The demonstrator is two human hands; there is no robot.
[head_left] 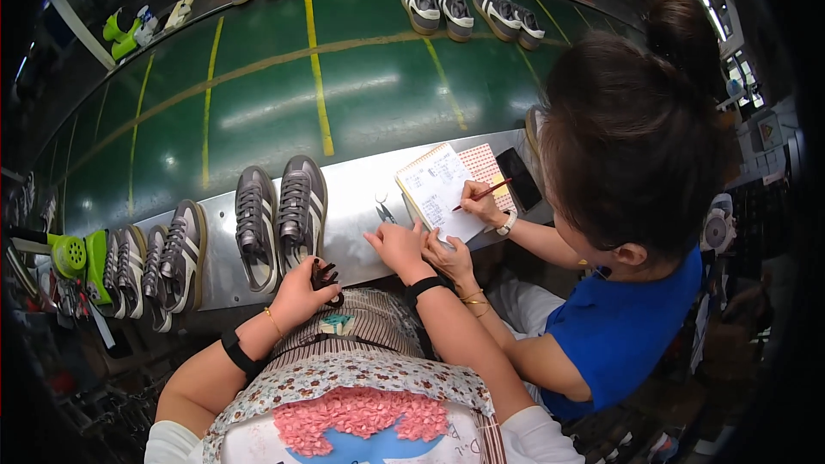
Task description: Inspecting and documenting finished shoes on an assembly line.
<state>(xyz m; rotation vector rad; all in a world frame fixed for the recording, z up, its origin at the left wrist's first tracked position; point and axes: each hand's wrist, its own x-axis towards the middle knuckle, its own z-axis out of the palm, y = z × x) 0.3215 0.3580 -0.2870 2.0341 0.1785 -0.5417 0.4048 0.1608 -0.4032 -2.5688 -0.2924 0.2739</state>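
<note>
My left hand [299, 294] is closed at the metal ledge's near edge, just below a pair of dark grey sneakers. Between its thumb and fingers is a dark brown thing with several short prongs [324, 277]; its kind I cannot make out. The left sneaker [255, 228] and the right sneaker [302, 206] stand side by side, laced, with white stripes. My right hand [400, 249] is stretched over the ledge, fingers apart and holding nothing visible. Small thread snips [385, 213] lie just beyond it. A notebook [436, 174] is near its fingertips.
At my right a co-worker in a blue shirt [632, 335] holds a pen [481, 195] over the notebook. A dark phone [520, 179] lies beside it. More sneakers [182, 253] and a lime-green tool [82, 262] are at left. Beyond the metal ledge [361, 174] runs a green conveyor belt [266, 103].
</note>
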